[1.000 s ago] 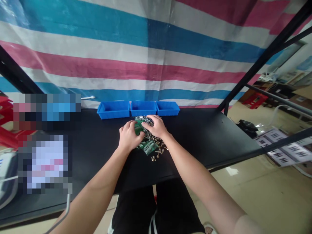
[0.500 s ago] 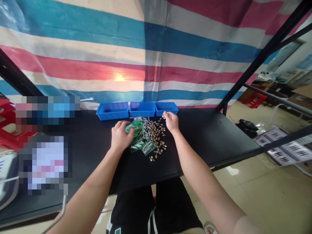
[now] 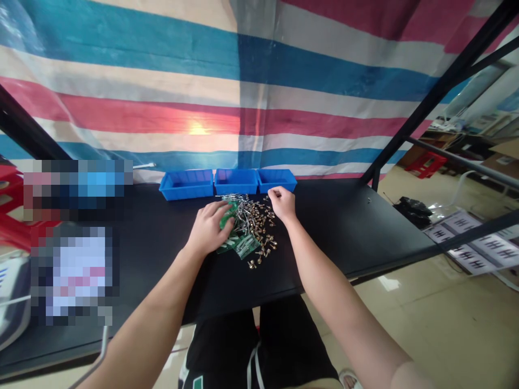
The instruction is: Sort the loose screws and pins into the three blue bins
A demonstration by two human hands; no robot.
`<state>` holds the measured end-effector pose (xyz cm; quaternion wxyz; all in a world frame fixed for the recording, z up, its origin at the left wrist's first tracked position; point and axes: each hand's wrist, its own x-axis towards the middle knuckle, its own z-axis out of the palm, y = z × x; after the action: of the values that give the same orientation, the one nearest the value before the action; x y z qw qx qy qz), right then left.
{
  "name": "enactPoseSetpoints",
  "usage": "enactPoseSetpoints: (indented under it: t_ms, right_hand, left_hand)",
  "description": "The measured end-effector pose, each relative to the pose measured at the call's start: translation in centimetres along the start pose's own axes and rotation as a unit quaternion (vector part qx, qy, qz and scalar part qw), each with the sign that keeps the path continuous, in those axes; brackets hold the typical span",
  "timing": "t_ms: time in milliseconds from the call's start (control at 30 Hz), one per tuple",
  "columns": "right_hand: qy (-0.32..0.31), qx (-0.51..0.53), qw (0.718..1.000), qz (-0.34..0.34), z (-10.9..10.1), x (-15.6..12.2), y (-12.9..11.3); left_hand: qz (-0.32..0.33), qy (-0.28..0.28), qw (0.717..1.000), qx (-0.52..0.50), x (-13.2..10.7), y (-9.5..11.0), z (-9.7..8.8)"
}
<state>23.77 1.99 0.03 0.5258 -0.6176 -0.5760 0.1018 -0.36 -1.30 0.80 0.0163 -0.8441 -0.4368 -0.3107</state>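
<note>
A heap of small parts [image 3: 253,224] lies on the black table [image 3: 348,227]: green circuit boards [image 3: 240,244], brass screws and thin metal pins. My left hand [image 3: 211,227] rests on the left side of the heap, fingers curled over a green board. My right hand [image 3: 281,202] hovers at the heap's right far edge, fingers curled in a pinch; what it holds, if anything, I cannot make out. Three blue bins stand in a row just behind: left bin [image 3: 186,185], middle bin [image 3: 236,181], right bin [image 3: 278,179].
A striped tarp [image 3: 243,97] hangs behind the table. Black frame bars [image 3: 438,92] slant on the right. Blurred-out patches cover things at the left. My dark trousers [image 3: 251,346] show below the table edge. Tiled floor and papers [image 3: 478,248] lie to the right.
My right hand lifted off the heap and moved right toward the right bin, then drew back slightly. My left hand slid left, then returned onto the green boards.
</note>
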Motion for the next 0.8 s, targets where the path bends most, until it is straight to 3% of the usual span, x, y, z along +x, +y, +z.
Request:
enactPoseSetpoints:
  t_ms: [100,200,567,800]
  right_hand:
    - [-0.021,-0.020,0.999,0.018,0.6,-0.2,0.8]
    - [-0.062,-0.033,0.997,0.036,1.2,-0.4,1.4]
    - [-0.064,-0.038,0.996,0.045,1.5,-0.4,1.8]
    - [-0.072,-0.041,0.995,0.055,1.4,-0.4,1.5]
  left_hand:
    - [0.061,-0.068,0.996,0.017,0.1,1.0,0.2]
    - [0.078,-0.102,0.992,0.015,0.3,1.5,0.7]
    - [0.045,-0.066,0.997,0.026,0.3,1.1,0.1]
    - [0.027,-0.026,0.998,0.043,0.1,0.8,0.6]
